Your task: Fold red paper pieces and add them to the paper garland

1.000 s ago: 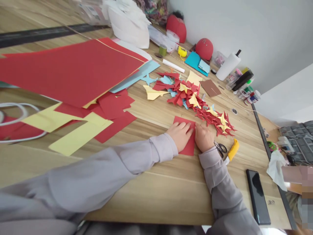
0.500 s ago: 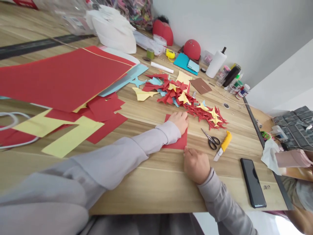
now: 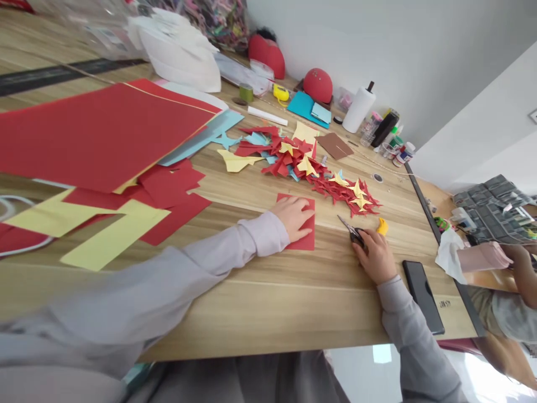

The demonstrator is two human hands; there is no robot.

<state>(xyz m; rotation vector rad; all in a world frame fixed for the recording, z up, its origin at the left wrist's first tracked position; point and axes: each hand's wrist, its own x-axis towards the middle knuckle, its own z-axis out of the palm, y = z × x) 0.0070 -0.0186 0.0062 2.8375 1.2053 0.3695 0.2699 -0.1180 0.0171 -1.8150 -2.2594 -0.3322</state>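
My left hand [image 3: 293, 215] lies flat with fingers spread on a red sheet of paper [image 3: 307, 242], covering much of it. To its right, my right hand [image 3: 377, 254] has its fingers closed around the black handles of a pair of scissors [image 3: 347, 225], whose blades point up and left toward the paper pieces. Just beyond my right hand shows the yellow end of a utility knife [image 3: 382, 226]; the rest is hidden under the hand. Above both hands lies a pile of cut red stars [image 3: 352, 197], with some yellow stars [image 3: 308, 166] on top.
A large red sheet [image 3: 96, 134] and yellow strips [image 3: 113, 238] cover the left side. A black phone [image 3: 423, 296] rests near the right front edge. Glue bottles [image 3: 404, 154], a white roll [image 3: 359, 108] and a yellow tape measure [image 3: 281, 93] stand by the wall. Another person's arm [image 3: 524, 274] is at far right.
My right hand has left the red paper's lower corner and moved right onto the scissors. My left hand has spread its fingers on the paper. The view has shifted slightly.
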